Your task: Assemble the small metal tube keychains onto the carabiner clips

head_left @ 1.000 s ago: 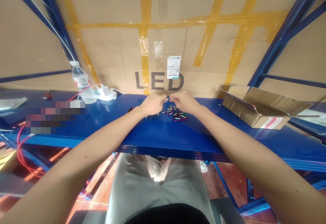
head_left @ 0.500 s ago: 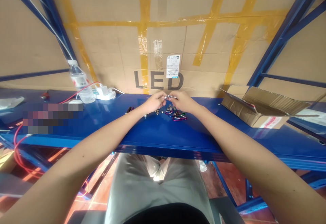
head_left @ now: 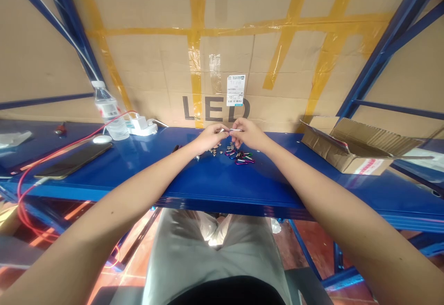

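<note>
- Silvery piece [head_left: 236, 130], slim and shiny, details too small to make out; held above the worktop [head_left: 215, 180];
- right hand [head_left: 249, 135] clamped on it in a pinch;
- left hand [head_left: 210, 138] pinched on a small bright bit [head_left: 222, 130], just beside it;
- below, carabiners [head_left: 244, 161] in purple, green and blue, near loose metal parts [head_left: 214, 151]

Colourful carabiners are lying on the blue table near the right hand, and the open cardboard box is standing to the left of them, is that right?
Not quite: the head view shows the open cardboard box standing to the right of the carabiners, which lie on the blue table near the right hand.
</note>
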`<state>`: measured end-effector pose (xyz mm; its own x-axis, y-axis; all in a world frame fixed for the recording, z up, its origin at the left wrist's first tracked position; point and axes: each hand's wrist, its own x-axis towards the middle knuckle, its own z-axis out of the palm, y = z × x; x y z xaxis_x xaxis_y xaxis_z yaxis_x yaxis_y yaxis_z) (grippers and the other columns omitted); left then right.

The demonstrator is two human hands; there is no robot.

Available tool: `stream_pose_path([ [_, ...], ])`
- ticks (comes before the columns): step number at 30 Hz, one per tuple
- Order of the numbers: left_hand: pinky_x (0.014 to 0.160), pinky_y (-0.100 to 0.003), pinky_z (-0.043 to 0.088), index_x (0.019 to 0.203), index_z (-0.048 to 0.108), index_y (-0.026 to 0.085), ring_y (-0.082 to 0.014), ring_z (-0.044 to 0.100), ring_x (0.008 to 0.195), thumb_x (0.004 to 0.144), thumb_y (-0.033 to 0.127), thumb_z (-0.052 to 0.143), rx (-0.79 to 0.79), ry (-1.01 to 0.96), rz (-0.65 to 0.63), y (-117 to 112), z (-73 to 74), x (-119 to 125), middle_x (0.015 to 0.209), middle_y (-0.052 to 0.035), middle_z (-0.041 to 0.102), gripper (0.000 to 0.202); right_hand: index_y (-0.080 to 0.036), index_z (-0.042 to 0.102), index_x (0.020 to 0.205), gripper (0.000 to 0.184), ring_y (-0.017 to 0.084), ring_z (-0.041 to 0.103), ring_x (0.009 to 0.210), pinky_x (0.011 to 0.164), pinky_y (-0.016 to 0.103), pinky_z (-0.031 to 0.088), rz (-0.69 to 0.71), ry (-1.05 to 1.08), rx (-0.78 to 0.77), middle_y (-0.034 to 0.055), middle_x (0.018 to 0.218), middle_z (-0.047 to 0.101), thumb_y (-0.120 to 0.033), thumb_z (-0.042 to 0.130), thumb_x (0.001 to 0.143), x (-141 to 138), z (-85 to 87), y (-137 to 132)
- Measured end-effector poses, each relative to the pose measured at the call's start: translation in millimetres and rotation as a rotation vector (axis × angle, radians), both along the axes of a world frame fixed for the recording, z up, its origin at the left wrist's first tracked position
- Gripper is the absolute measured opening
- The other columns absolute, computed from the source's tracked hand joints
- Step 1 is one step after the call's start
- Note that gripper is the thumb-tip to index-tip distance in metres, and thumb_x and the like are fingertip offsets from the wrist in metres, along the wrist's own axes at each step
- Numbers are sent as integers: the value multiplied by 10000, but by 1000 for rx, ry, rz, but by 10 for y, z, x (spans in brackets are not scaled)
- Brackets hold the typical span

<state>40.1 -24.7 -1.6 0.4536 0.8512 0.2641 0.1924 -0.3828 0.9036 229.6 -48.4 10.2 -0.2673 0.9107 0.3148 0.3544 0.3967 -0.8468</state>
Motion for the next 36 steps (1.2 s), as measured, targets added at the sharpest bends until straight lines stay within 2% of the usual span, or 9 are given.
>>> stream_pose_path([
  [5,487,-241,343,988,700,172,-79,427,511,876,281,706,77,37,-23,-11,-8,1,681,24,560,156,-184,543,840,192,120,632,482,481,246,564,44,82,-72,-10,626,665,-152,700,945,-7,32,-5],
  [10,512,-261,332,952,697,153,-85,429,505,922,340,647,168,60,37,4,-10,9,712,12,599,195,-165,579,852,151,121,647,501,492,259,589,62,139,-140,-9,642,651,-100,607,985,-17,45,-20],
  [13,595,-273,366,904,702,142,-102,448,559,954,357,592,257,85,54,12,1,4,689,12,587,246,-163,585,885,136,120,636,482,487,266,586,64,160,-154,-23,635,632,-67,580,981,-25,52,-35],
  [17,678,-282,385,852,703,149,-121,470,628,957,385,579,341,81,49,17,10,-6,685,11,580,287,-167,594,945,106,126,634,500,505,268,586,37,225,-123,-23,635,634,-74,644,943,-16,75,-53],
  [21,635,-280,363,858,692,153,-115,434,586,957,396,569,304,52,26,16,7,-3,634,30,521,289,-156,633,886,90,109,613,551,571,267,608,31,311,-126,-16,643,617,-84,680,911,14,84,-41],
  [28,583,-261,357,1050,709,151,-105,431,555,913,393,656,294,6,12,18,4,0,598,53,511,283,-158,706,905,52,112,530,570,574,288,597,47,363,-116,-25,611,550,-108,691,899,35,57,-2],
  [33,488,-251,311,993,701,171,-85,378,466,932,421,660,209,-16,-17,-17,22,2,566,62,461,261,-160,712,900,50,112,525,569,543,268,558,48,329,-129,-25,619,551,-113,696,897,52,50,9],
  [36,463,-246,314,943,688,177,-80,382,451,947,382,642,146,-37,-16,-49,41,15,579,56,463,211,-158,718,916,42,106,527,557,510,243,512,54,307,-112,-26,623,563,-129,724,886,59,41,21],
])
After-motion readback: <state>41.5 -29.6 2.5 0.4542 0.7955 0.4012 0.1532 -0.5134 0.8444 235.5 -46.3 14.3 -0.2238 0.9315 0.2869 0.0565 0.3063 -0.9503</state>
